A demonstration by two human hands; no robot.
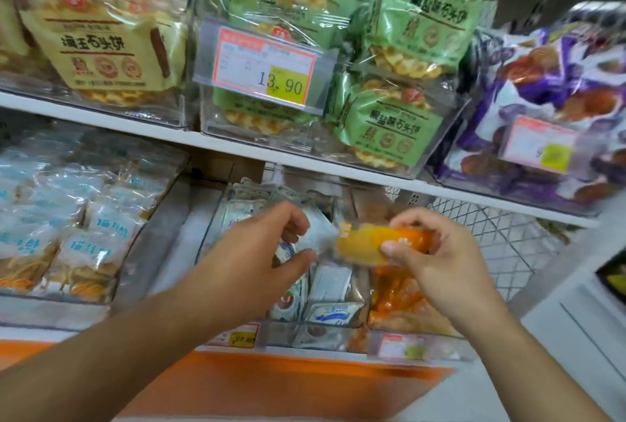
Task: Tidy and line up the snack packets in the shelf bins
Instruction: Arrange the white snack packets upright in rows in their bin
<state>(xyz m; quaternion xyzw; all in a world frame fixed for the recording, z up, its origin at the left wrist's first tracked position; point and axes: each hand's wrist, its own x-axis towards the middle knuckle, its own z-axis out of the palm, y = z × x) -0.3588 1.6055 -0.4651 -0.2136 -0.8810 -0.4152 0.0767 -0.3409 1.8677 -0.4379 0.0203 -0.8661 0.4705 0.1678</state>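
While both hands work over the lower shelf, stock is noted from its left end to its right. Blue packets (pixel 84 218) fill the bin at the shelf's left end. At the middle bin (pixel 216 215), the left hand (pixel 267 249) has thumb and fingers curled round a pale packet (pixel 318 235); motion blur hides how firmly it grips. More white packets (pixel 330 286) stand on edge beneath it, reaching the bin's front wall. Just right of them, the right hand (pixel 430 252) pinches an orange packet (pixel 376 242) between thumb and curled fingers, holding it above the orange stock (pixel 396 299) in the adjoining bin. A wire basket (pixel 491 228) occupies the shelf's right end.

On the upper shelf, yellow packets (pixel 105 45) sit at the left, green packets (pixel 410 49) in the centre behind a price tag (pixel 264 66) reading 13.90, and purple packets (pixel 548 100) at the right end. Smaller price labels (pixel 242 338) are fixed along the lower shelf's front edge.
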